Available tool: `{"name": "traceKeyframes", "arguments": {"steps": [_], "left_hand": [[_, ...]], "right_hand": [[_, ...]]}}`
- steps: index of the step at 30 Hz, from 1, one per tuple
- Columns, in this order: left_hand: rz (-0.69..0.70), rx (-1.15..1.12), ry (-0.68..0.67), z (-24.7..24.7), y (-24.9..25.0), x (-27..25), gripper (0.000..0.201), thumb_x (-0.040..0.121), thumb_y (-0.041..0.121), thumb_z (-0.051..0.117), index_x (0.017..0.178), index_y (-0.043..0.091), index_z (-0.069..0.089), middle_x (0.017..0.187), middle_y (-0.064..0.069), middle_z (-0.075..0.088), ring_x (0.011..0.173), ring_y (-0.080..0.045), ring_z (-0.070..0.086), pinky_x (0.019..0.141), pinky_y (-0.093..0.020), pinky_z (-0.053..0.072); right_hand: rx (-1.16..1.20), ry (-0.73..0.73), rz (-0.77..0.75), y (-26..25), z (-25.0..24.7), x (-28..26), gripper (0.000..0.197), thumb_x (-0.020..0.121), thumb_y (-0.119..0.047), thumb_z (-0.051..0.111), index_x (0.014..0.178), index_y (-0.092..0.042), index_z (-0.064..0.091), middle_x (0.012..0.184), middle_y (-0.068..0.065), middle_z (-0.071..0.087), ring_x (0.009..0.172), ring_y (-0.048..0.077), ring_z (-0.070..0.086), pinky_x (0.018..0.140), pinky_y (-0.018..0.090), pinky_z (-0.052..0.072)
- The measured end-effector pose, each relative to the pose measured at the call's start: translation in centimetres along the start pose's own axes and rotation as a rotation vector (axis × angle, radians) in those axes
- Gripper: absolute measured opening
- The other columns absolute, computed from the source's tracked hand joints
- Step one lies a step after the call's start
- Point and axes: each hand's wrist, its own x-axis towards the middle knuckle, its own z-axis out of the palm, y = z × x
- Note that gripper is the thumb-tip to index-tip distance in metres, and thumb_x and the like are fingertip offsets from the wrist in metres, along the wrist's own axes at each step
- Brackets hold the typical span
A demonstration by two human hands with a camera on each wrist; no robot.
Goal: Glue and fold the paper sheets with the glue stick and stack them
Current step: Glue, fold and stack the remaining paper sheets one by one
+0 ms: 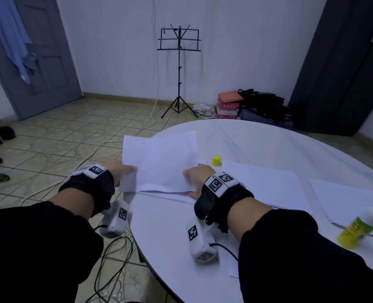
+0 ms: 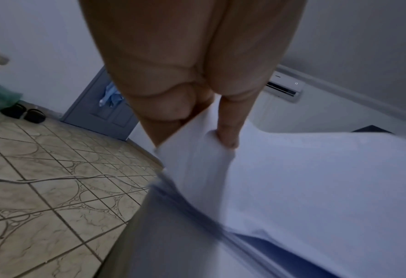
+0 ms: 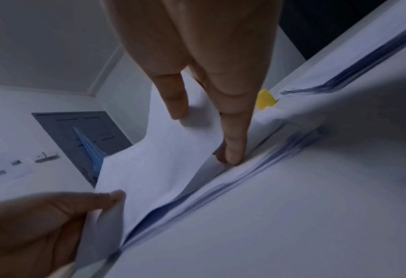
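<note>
A white paper sheet point(image 1: 161, 160) is lifted, tilted and bent, above a paper stack point(image 1: 168, 196) at the left rim of the white round table point(image 1: 268, 145). My left hand point(image 1: 124, 170) pinches the sheet's left edge; the left wrist view shows the thumb point(image 2: 228, 135) on the sheet point(image 2: 292, 188). My right hand point(image 1: 191, 178) pinches the sheet's lower right corner. In the right wrist view its fingers point(image 3: 235, 135) reach down to the stack point(image 3: 244, 180). The glue stick point(image 1: 360, 228), uncapped, lies at the near right; its yellow cap point(image 1: 216, 160) stands behind my right hand.
Two more paper piles point(image 1: 266, 184) point(image 1: 353, 200) lie to the right on the table. The lifted sheet overhangs the table's left edge above the tiled floor point(image 1: 71, 136), where cables point(image 1: 113, 254) run. A music stand point(image 1: 179, 68) and bags point(image 1: 262, 108) stand beyond the table.
</note>
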Motion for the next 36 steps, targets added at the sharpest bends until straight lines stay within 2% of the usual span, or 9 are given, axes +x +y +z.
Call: {"name": "traceKeyframes", "arguments": {"steps": [2,4,6,13,18,22,27,32,36], "left_hand": [[-0.019,-0.066,-0.007,0.3,0.6,-0.9,0.018,0.088,0.01,0.064,0.098,-0.005,0.06,0.085,-0.016,0.062,0.068,-0.029,0.058,0.052,-0.029,0.048],[-0.02,-0.146,-0.027,0.7,0.9,-0.9,0.016,0.093,0.006,0.057,0.107,-0.001,0.058,0.096,-0.016,0.06,0.078,-0.028,0.057,0.06,-0.03,0.045],[-0.006,-0.208,-0.047,0.9,1.4,-1.4,0.016,0.096,0.007,0.052,0.111,0.003,0.055,0.096,-0.016,0.061,0.086,-0.03,0.057,0.065,-0.033,0.047],[-0.053,-0.252,-0.033,0.4,2.6,-2.6,0.033,0.097,0.031,0.046,0.118,0.006,0.052,0.112,-0.021,0.062,0.091,-0.039,0.059,0.071,-0.046,0.047],[0.05,-0.248,-0.048,0.1,3.7,-4.2,0.019,0.095,0.013,0.048,0.113,0.019,0.049,0.103,-0.009,0.058,0.084,-0.03,0.059,0.045,-0.035,0.056],[0.135,-0.209,-0.282,1.3,5.1,-7.2,0.039,0.087,-0.011,0.052,0.115,0.015,0.057,0.1,-0.009,0.06,0.075,-0.02,0.057,0.047,-0.026,0.054],[0.4,0.03,-0.304,5.2,6.0,-11.4,0.095,0.084,-0.006,0.063,0.149,0.041,0.014,0.081,-0.011,0.063,0.068,-0.026,0.063,0.066,-0.036,0.059],[0.553,0.445,-0.468,8.8,5.9,-16.3,0.037,0.084,0.011,0.07,0.116,0.031,0.066,0.066,0.013,0.063,0.065,-0.007,0.062,0.069,-0.015,0.053],[0.474,0.404,-0.603,11.4,5.6,-18.0,0.022,0.08,0.005,0.074,0.085,0.026,0.072,0.057,0.01,0.065,0.061,-0.008,0.066,0.066,-0.013,0.054]], "right_hand": [[-0.149,0.026,-0.002,-0.8,-0.2,-0.7,0.028,0.098,-0.009,0.041,0.07,-0.014,0.04,0.104,0.012,0.056,0.123,0.026,0.049,0.098,0.026,0.037],[-0.07,0.045,0.004,-0.8,-0.7,-0.2,0.021,0.099,-0.01,0.039,0.103,-0.001,0.058,0.121,0.017,0.054,0.126,0.027,0.047,0.105,0.028,0.035],[0.012,-0.011,-0.011,0.0,-0.8,-0.1,0.04,0.101,-0.013,0.036,0.136,0.006,0.042,0.143,0.022,0.039,0.133,0.03,0.039,0.111,0.035,0.031],[0.267,-0.069,-0.021,-0.4,-0.7,-0.5,0.052,0.094,-0.026,0.047,0.14,-0.003,0.04,0.145,0.017,0.04,0.133,0.033,0.039,0.11,0.045,0.035],[0.572,-0.021,-0.005,0.3,-1.6,-3.0,0.041,0.093,-0.015,0.052,0.133,-0.018,0.044,0.133,0.012,0.05,0.107,0.036,0.059,0.066,0.04,0.058],[0.586,0.063,-0.036,2.7,-5.3,-6.4,0.031,0.092,0.006,0.046,0.114,-0.017,0.049,0.124,0.009,0.055,0.101,0.03,0.059,0.054,0.03,0.052],[0.514,0.111,-0.028,8.9,-10.3,-11.4,0.045,0.086,0.012,0.056,0.129,-0.001,0.049,0.124,0.014,0.058,0.088,0.027,0.066,0.059,0.029,0.058],[0.227,0.174,0.07,15.1,-14.1,-15.7,0.036,0.081,0.006,0.067,0.114,0.01,0.054,0.092,0.018,0.059,0.058,0.023,0.068,0.053,0.028,0.055],[0.056,0.19,0.137,17.4,-15.8,-18.0,0.018,0.078,-0.005,0.073,0.081,-0.004,0.055,0.062,0.009,0.057,0.046,0.015,0.059,0.043,0.02,0.038]]}}
